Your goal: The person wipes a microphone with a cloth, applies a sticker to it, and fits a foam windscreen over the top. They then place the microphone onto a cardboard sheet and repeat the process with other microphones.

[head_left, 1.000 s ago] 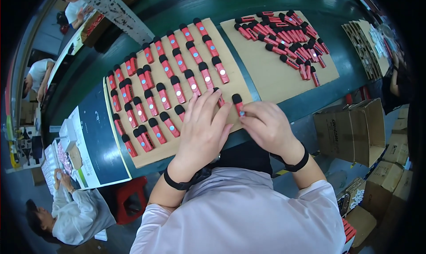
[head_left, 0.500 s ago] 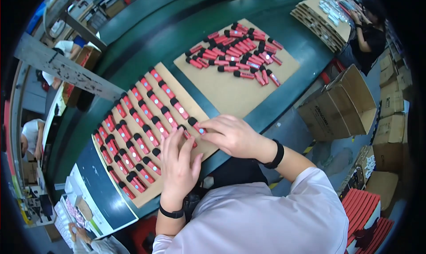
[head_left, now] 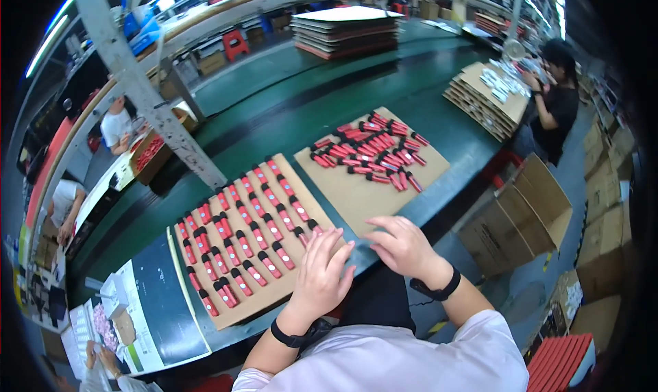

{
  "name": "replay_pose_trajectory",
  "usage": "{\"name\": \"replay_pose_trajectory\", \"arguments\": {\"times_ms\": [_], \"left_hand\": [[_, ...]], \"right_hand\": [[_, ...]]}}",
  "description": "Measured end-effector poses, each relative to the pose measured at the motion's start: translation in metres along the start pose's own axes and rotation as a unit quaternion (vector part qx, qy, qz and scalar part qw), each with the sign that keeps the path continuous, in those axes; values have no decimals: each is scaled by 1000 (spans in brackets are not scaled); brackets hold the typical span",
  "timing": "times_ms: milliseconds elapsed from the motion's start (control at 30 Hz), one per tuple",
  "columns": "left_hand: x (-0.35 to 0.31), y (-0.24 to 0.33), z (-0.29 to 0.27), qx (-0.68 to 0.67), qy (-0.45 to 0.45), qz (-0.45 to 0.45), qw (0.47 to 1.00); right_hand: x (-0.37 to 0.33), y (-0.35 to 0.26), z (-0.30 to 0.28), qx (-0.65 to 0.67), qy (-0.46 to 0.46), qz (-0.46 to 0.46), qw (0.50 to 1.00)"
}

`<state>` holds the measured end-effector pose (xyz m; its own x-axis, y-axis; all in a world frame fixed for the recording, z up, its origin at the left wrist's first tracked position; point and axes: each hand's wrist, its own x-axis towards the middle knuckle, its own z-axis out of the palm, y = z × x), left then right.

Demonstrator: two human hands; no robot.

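Small red pieces with black ends, some bearing a round pale sticker, lie in slanting rows on a cardboard sheet (head_left: 257, 303). My left hand (head_left: 321, 277) rests over this sheet's near right corner, fingers stretched out and thumb apart. Its fingertips partly hide a red piece (head_left: 301, 235) and another black-ended one (head_left: 314, 225) beside it. To the right, my right hand (head_left: 404, 247) hovers near the front edge of a second cardboard sheet (head_left: 346, 210); its fingers are bent and apart, with nothing visible in them. A loose heap of the same red pieces (head_left: 373, 145) covers that sheet's far part.
Both sheets lie on a green table (head_left: 247, 128). A metal post (head_left: 161, 114) rises behind the left sheet. Stacked cardboard (head_left: 480, 107) stands at far right, near a co-worker (head_left: 558, 101). An open carton (head_left: 514, 217) stands right of the table. More people work at left.
The view has tilted up, showing more of the far table. My right hand has come away from a red piece and moved right; my left hand now lies over the sheet's right corner.
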<state>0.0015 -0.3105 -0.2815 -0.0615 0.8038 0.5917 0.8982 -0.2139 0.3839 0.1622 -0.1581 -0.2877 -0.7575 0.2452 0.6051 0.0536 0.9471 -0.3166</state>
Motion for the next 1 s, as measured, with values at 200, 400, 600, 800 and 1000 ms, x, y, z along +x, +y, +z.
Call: {"name": "replay_pose_trajectory", "arguments": {"times_ms": [200,400,600,800,1000], "left_hand": [[11,21,33,-30,-59,69,995],[26,34,79,-35,-127,90,987],[50,23,120,10,-218,45,975],[75,21,152,92,-287,13,954],[80,19,172,137,-328,-30,934]], "right_hand": [[-64,52,-50,-75,70,111,989],[-194,123,-104,-139,120,336,924],[-307,218,-141,-223,127,487,835],[-350,328,-199,-357,120,568,732],[-390,406,-242,-424,-35,631,649]]}}
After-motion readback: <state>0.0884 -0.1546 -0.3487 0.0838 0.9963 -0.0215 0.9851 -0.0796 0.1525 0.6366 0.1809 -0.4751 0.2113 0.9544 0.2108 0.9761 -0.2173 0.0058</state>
